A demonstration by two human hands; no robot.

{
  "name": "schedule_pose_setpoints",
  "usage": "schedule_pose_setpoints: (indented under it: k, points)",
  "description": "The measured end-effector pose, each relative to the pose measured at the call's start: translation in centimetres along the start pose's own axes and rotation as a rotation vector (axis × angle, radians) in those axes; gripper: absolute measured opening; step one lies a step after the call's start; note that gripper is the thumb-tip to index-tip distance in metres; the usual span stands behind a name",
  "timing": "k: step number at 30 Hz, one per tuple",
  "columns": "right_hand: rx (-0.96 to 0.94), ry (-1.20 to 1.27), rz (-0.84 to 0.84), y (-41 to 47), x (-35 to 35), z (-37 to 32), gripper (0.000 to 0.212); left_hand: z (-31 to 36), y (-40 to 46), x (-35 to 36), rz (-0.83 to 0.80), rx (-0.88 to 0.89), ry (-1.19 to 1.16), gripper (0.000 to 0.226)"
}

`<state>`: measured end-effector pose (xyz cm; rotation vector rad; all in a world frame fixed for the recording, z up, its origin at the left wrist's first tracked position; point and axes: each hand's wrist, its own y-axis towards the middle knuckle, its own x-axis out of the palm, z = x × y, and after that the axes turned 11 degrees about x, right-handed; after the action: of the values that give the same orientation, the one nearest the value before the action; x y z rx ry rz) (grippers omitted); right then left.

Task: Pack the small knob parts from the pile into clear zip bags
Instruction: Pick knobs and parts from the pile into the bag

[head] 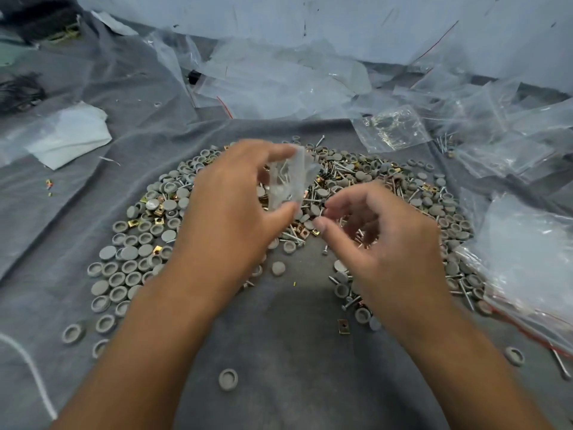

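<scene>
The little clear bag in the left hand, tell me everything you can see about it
The small clear zip bag is thin, crinkled, see-through plastic. The left hand holds it up above the pile of parts, pinched between the fingers at its top and the thumb at its bottom. It stands roughly upright, with a few thin silver screws showing inside. Motion blur hides whether its mouth is open or sealed. The right hand is close beside it but apart from it.

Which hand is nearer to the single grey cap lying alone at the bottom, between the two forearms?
Left. The grey cap lies below both hands; the left hand sits above it, slightly right, while the right hand is farther off to the right.
</scene>
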<state>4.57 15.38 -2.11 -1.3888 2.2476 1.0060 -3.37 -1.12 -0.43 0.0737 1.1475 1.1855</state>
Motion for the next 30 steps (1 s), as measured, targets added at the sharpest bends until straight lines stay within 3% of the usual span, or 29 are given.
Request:
schedule_pose_setpoints:
  k: [3, 6, 10, 15, 23, 30]
  points:
    - [0.089, -0.258, -0.331, -1.0, 2.2, 0.0, 0.021, -0.6, 0.2, -1.0, 0.108, -0.047, -0.016, 0.057]
    - [0.123, -0.337, -0.473, -1.2, 4.1, -0.2, 0.029, -0.7, 0.3, -1.4, 0.155, -0.05, 0.005, 0.057]
    - [0.118, -0.293, -0.476, -0.9, 4.9, 0.0, 0.014, -0.7, 0.2, -1.6, 0.154, -0.036, 0.015, 0.057]
    - [0.022, -0.311, -0.496, -0.9, 5.4, -0.3, 0.03, -0.8, 0.3, -1.4, 0.15, -0.033, 0.031, 0.057]
    - [0.011, -0.421, -0.45, -1.3, 5.6, -0.7, 0.011, -0.9, 0.1, -1.3, 0.135, -0.016, -0.011, 0.055]
    - [0.109, -0.223, -0.448, -0.7, 4.8, 0.0, 0.007, -0.8, 0.0, -1.1, 0.107, -0.009, -0.004, 0.054]
